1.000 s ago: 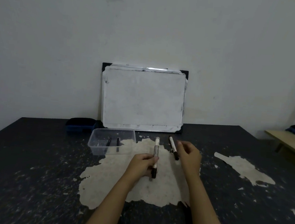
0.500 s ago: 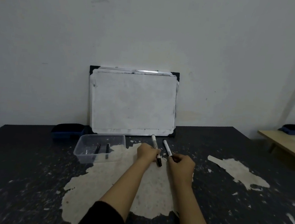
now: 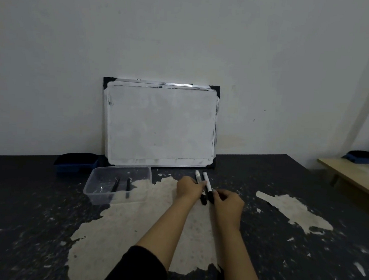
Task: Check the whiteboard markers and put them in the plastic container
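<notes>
Clear plastic container [image 3: 118,184] sits on the dark table [image 3: 18,215] just left of the hands, lid off, with two black markers [image 3: 121,185] lying inside, side by side, pointing roughly away from the camera. A dark blue tray [image 3: 76,162] stands just behind its left corner. Propped against the wall behind, a wiped whiteboard [image 3: 160,124], smudged at the edges. Two more markers lie on the table between the hands, nearly parallel, white barrels pointing toward the board. Left hand [image 3: 188,187] has its fingers curled around the left marker [image 3: 199,182]; right hand [image 3: 227,204] pinches the dark cap end of the right marker [image 3: 206,181]. A pale worn patch [image 3: 128,223] spreads under both forearms. Nothing stands between the hands and the container.
</notes>
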### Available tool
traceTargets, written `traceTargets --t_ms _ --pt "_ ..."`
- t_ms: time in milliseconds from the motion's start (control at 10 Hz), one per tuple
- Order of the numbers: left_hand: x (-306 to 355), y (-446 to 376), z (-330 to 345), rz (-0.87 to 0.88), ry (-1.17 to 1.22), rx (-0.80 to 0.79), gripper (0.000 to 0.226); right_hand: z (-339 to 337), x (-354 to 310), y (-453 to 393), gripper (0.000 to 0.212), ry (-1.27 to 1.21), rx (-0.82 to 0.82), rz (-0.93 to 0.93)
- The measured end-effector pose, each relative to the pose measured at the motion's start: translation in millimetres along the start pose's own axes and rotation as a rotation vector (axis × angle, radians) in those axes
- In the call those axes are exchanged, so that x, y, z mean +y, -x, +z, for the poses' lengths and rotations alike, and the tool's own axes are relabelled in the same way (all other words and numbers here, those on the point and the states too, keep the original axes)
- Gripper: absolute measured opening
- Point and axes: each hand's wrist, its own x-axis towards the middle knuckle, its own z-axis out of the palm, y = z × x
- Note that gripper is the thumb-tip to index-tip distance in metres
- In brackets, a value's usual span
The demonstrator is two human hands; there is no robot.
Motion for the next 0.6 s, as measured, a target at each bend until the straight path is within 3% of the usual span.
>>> traceTargets --t_ms 100,200,600 --pt "2 1 -1 0.001 0.002 0.006 0.018 -2 -1 2 0.016 -0.005 -0.009 -0.001" --pt "0 1 -2 0.000 0.008 0.021 0.027 -2 -2 2 0.016 -0.008 -0.012 0.001" --pt "-5 7 -8 0.033 0.058 -0.024 0.024 -3 -7 12 0.017 -0.071 0.057 0.004"
